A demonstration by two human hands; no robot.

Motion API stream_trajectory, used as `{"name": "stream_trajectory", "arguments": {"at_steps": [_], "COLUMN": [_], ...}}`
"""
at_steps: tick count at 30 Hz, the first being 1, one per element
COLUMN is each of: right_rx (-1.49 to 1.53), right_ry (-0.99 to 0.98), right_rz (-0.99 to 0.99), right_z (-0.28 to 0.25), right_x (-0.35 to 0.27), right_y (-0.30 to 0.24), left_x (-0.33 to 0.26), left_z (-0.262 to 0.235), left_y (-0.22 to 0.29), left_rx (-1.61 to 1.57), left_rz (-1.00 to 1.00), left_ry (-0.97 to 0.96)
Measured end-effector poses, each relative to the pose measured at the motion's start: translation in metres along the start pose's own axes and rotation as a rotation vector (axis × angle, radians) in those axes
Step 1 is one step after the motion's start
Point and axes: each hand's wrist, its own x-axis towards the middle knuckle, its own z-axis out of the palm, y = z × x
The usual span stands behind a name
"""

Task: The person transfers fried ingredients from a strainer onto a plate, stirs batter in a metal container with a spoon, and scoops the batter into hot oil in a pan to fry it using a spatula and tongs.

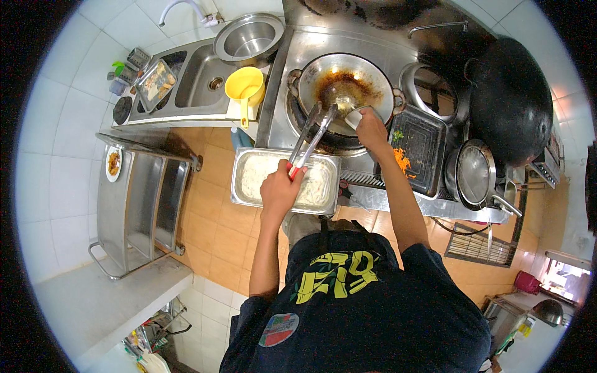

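Note:
My left hand (281, 184) grips a pair of metal tongs (313, 138) by their red-tipped end; the tongs reach up to the front rim of a steel wok (379, 78) with brown residue in its bowl. My right hand (371, 128) holds a small white bowl (355, 117) tipped at the wok's near rim. Under my left hand a rectangular steel tray (241, 174) holds pale noodles.
A black tray (424, 144) with orange and green scraps lies right of the wok. A large black wok (511, 99) and a lidded pot (474, 174) stand at the right. To the left are a sink (200, 78), a yellow jug (245, 87), a steel bowl (249, 38) and a steel trolley (140, 205).

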Motion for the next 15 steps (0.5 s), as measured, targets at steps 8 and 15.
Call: {"name": "stream_trajectory", "arguments": {"at_steps": [8,15], "right_rx": [0.141,0.154], "right_ry": [0.093,0.095], "right_rz": [0.046,0.109], "right_z": [0.005,0.003], "right_x": [0.010,0.009], "right_y": [0.013,0.003], "left_x": [0.044,0.061], "left_z": [-0.003,0.004], "left_y": [0.040,0.052], "left_rx": [0.271,0.301], "left_rz": [0.065,0.083], "left_ry": [-0.058,-0.069]}}
